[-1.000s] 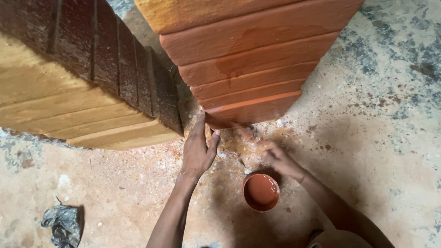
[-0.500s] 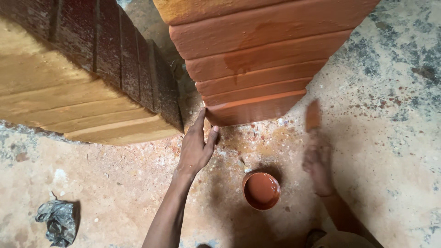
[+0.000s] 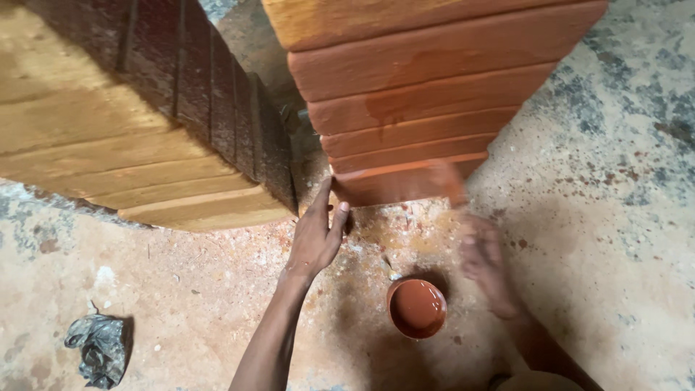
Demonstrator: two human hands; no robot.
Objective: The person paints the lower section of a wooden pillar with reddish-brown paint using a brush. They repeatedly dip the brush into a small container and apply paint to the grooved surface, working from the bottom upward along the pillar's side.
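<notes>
My left hand [image 3: 315, 235] rests flat against the bottom left corner of a ribbed wooden piece [image 3: 420, 94] stained reddish brown, fingers pointing up. My right hand [image 3: 485, 264] is blurred by motion just below the piece's lowest board. It grips a brush [image 3: 447, 182] whose blurred tip lies on that board. A small round bowl of reddish-brown stain [image 3: 416, 309] sits on the floor between my forearms, close to my right wrist.
A second ribbed wooden piece [image 3: 108, 137], yellow with a dark side, stands to the left, with a narrow gap between the two. A crumpled grey rag [image 3: 98, 347] lies on the floor at lower left. The concrete floor [image 3: 615, 181] is spattered with stain.
My right hand left the floor by the bowl, swung out to the right with the brush, and now is back at the lowest board. My left hand stayed on the corner.
</notes>
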